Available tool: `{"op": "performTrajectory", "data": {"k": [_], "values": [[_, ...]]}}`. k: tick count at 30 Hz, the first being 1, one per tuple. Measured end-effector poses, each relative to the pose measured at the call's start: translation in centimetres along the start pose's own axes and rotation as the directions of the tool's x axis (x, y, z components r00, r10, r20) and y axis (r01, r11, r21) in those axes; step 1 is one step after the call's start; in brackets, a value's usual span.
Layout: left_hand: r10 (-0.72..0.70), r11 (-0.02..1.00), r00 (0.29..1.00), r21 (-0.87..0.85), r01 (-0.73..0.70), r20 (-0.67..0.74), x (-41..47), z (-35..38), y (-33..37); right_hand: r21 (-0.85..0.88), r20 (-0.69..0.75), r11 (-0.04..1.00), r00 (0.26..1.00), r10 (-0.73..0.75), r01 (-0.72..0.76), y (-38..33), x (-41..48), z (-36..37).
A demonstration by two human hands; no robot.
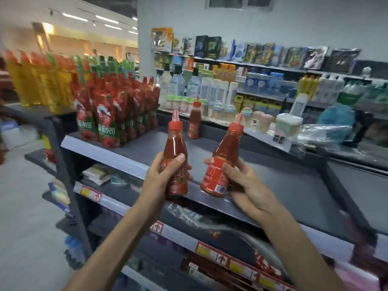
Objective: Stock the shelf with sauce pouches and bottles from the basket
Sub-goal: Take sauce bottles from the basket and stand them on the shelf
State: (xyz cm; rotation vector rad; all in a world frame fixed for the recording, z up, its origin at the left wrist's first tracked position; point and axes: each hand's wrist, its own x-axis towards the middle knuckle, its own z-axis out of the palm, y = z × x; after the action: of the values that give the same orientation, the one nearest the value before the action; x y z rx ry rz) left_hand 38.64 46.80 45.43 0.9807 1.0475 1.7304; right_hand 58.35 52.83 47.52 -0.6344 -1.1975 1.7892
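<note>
Where lettering is legible, the red sauce pouches (pixel 109 122) ranked at the left of the grey shelf (pixel 283 185) show white characters ending 沙司. The bottle labels are too blurred to read, save a barcode on the right one. The left hand (pixel 163 173) grips a red sauce bottle (pixel 175 152) near upright, and the right hand (pixel 243 183) grips a second bottle (pixel 222 162) with its cap tilted right, both above the shelf's front edge. A third bottle (pixel 194 122) stands on the shelf near the pouches.
</note>
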Motion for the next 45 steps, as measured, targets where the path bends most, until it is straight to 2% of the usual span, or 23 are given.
{"op": "performTrajectory", "data": {"k": [4, 7, 9, 14, 19, 23, 25, 28, 33, 40, 42, 44, 45], "values": [[-0.018, 1.000, 0.998, -0.002, 0.018, 0.061, 5.0, -2.6, 0.6, 0.094, -0.090, 0.995, 0.996, 0.026, -0.017, -0.1, 2.9, 2.3], [-0.035, 0.999, 0.996, 0.016, 0.034, 0.084, 8.2, -3.6, 0.3, 0.282, -0.223, 0.958, 0.968, 0.111, -0.045, -0.3, 4.9, 2.9], [-0.048, 0.999, 0.995, 0.009, 0.048, 0.083, 10.2, -3.9, 0.0, 0.316, -0.285, 0.948, 0.950, 0.126, -0.031, -0.4, 6.5, 3.1], [-0.071, 0.994, 0.990, 0.094, 0.060, 0.118, 14.6, -4.1, -0.6, 0.155, -0.344, 0.986, 0.933, 0.107, -0.056, -0.2, 10.3, 2.5], [-0.062, 0.984, 0.995, 0.170, 0.047, 0.082, 17.2, -4.3, -1.7, 0.098, -0.261, 0.995, 0.965, 0.023, 0.003, -1.1, 14.4, 0.1], [-0.070, 0.991, 0.997, 0.117, 0.067, 0.027, 17.3, -4.8, -2.6, -0.264, -0.266, 0.964, 0.963, -0.046, -0.027, -1.3, 16.9, -1.7], [-0.066, 0.992, 0.998, 0.110, 0.063, 0.020, 17.2, -5.1, -2.8, -0.378, -0.280, 0.925, 0.956, -0.086, -0.028, -1.1, 17.9, -2.5], [-0.065, 0.994, 0.997, 0.095, 0.061, 0.035, 17.0, -5.4, -2.7, -0.409, -0.255, 0.912, 0.956, -0.142, 0.027, -0.6, 19.1, -3.6], [-0.067, 0.992, 0.991, 0.116, 0.054, 0.112, 16.9, -5.7, -2.7, -0.471, -0.200, 0.882, 0.971, -0.134, 0.025, -0.5, 19.9, -5.1], [-0.051, 0.989, 0.985, 0.144, 0.027, 0.167, 16.9, -6.1, -2.9, -0.726, -0.244, 0.687, 0.939, -0.242, -0.011, 0.4, 19.1, -5.3], [-0.056, 0.991, 0.984, 0.133, 0.033, 0.167, 17.0, -6.2, -2.9, -0.839, -0.268, 0.534, 0.934, -0.238, -0.105, 0.8, 18.8, -4.5], [-0.053, 0.992, 0.985, 0.120, 0.033, 0.163, 17.0, -6.3, -2.9, -0.908, -0.330, 0.363, 0.892, -0.308, -0.210, 1.4, 18.7, -3.9], [-0.052, 0.993, 0.986, 0.113, 0.034, 0.161, 17.0, -6.4, -2.9, -0.917, -0.349, 0.320, 0.868, -0.352, -0.239, 1.7, 18.7, -3.8]]}}
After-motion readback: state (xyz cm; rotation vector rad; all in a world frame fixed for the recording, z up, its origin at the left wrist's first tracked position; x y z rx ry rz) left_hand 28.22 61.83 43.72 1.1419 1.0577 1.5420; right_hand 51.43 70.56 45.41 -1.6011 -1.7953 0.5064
